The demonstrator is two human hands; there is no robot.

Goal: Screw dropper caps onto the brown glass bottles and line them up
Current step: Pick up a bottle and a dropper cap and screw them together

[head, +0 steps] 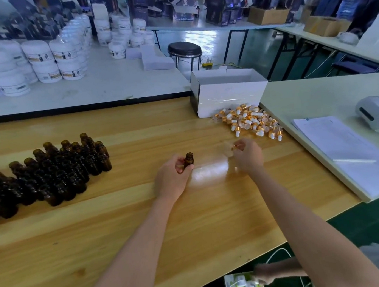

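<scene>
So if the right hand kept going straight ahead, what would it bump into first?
Most likely the caps, lying just beyond the right hand. The white box sits behind them. Depth is hard to judge here.

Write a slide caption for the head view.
Left hand grips an uncapped brown glass bottle upright at the wooden table; right hand pinches a blurred gold-collared dropper cap beside it.

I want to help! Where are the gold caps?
In the head view, the dropper caps lie heaped far right on the wooden table, beside the white box.
</scene>
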